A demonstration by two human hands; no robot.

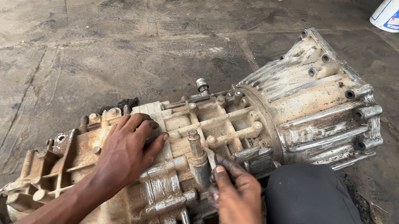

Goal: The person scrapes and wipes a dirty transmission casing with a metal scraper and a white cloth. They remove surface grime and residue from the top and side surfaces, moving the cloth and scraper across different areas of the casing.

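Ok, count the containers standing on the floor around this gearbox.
1: a white bucket with a blue label, on the floor at the top right, beyond the gearbox, partly cut off by the frame. Others may lie out of view.

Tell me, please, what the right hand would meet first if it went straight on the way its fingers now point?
Probably the upright metal stub on the gearbox casing: the right hand points up and slightly left, with its fingertips already at the stub's base. Depth is hard to judge from this single view.
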